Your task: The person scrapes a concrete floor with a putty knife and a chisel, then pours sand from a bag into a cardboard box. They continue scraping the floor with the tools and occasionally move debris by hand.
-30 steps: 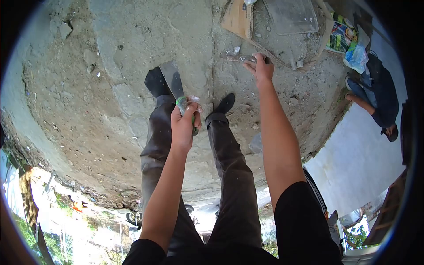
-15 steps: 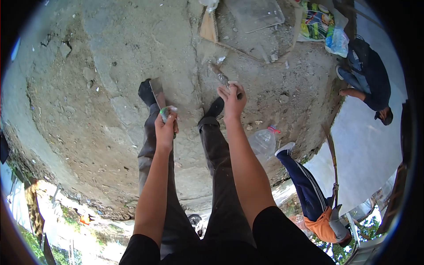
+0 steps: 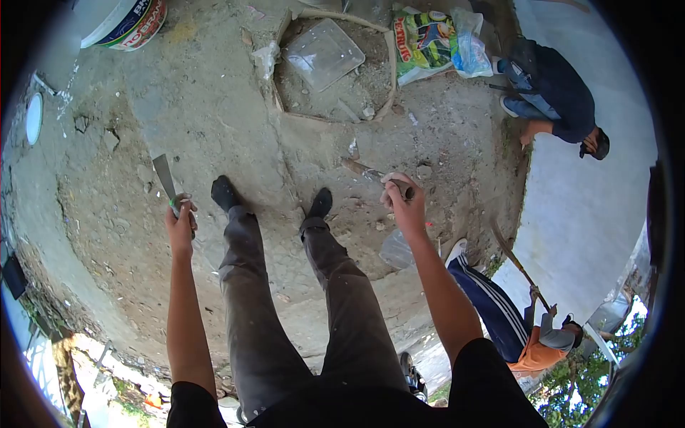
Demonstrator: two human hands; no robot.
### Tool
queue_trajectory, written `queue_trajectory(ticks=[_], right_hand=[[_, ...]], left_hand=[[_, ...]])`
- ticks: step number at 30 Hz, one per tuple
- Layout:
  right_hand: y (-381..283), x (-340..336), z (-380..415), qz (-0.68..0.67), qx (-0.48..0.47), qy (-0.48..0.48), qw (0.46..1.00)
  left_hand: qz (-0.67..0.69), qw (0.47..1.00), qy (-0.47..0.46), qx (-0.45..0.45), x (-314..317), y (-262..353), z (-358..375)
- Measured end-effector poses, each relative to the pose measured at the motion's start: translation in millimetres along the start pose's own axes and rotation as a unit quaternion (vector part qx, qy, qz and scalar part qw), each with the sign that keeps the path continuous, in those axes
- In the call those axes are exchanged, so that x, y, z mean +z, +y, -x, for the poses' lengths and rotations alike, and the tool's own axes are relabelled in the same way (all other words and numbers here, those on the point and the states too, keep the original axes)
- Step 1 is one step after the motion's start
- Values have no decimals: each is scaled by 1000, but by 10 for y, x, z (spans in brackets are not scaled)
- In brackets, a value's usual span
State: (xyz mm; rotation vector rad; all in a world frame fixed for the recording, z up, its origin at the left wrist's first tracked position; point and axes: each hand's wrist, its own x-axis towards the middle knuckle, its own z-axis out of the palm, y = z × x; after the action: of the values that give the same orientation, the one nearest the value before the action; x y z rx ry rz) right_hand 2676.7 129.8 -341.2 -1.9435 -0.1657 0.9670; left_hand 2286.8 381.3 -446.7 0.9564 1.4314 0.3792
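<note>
My left hand (image 3: 182, 220) is closed round the green-marked handle of a putty knife (image 3: 165, 175). Its flat metal blade points up and away, left of my feet. Out to the right, my right hand (image 3: 405, 205) grips a long, narrow hand tool (image 3: 361, 169) with a rounded handle end and a dirty brownish tip; its exact kind is not clear. That tip points left, above the bare ground. Between the two hands are my dark shoes (image 3: 224, 191), standing on the dusty ground.
Ahead, a low-edged frame (image 3: 335, 118) surrounds rubble and a clear plastic lid (image 3: 325, 54). A printed sack (image 3: 424, 43) lies beside it, with a bucket (image 3: 132, 27) far left. A plastic bottle (image 3: 397, 250) lies right. One person (image 3: 564, 93) crouches; another (image 3: 510, 314) holds a long-handled tool.
My hands have moved apart: the left swung outward with the putty knife, the right shifted right with its tool. The view has tilted up, bringing the bucket and more of the frame into sight.
</note>
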Motion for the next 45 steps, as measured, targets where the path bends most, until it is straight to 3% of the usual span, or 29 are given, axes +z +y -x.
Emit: queue_trajectory(ticks=[5, 7, 9, 11, 15, 16, 18, 21, 29, 31, 40, 43, 45], right_hand=[[-381, -304, -172, 63, -29, -33, 997], [-607, -300, -324, 191, -116, -59, 973], [-950, -162, -483, 267, -146, -93, 948], [-1247, 66, -689, 346, -220, -132, 903], [-1722, 690, -1039, 519, -222, -206, 800], [-1777, 858, -1108, 519, -223, -212, 798], [-1864, 1188, -1213, 611, -249, -197, 725], [-1906, 1522, -1289, 641, -306, -197, 676], [-1938, 1954, -1273, 710, -263, -223, 614], [-1909, 1975, -1277, 730, -289, -220, 579], [-1906, 1813, -1255, 766, -239, -228, 552], [-1920, 1528, -1251, 751, -272, -181, 574], [-2018, 1305, -1113, 745, -245, -164, 599]], left_hand=[[9, 1000, -10, 27, 150, 326, 128], [6, 999, -31, 20, 238, 330, 215], [-2, 999, -42, 22, 289, 276, 281], [12, 999, -40, 24, 320, 251, 380], [-5, 999, -44, 12, 237, 85, 504], [-2, 999, -37, 5, 208, 56, 546], [1, 1000, -24, -3, 134, 4, 592], [28, 999, -11, -17, 32, -100, 628], [21, 999, -16, -18, -11, -125, 580], [21, 999, -31, -12, 24, -141, 545], [24, 999, -46, -16, 297, -54, 487], [40, 998, -51, -24, 370, -34, 506], [45, 997, -55, -23, 426, -26, 518]])
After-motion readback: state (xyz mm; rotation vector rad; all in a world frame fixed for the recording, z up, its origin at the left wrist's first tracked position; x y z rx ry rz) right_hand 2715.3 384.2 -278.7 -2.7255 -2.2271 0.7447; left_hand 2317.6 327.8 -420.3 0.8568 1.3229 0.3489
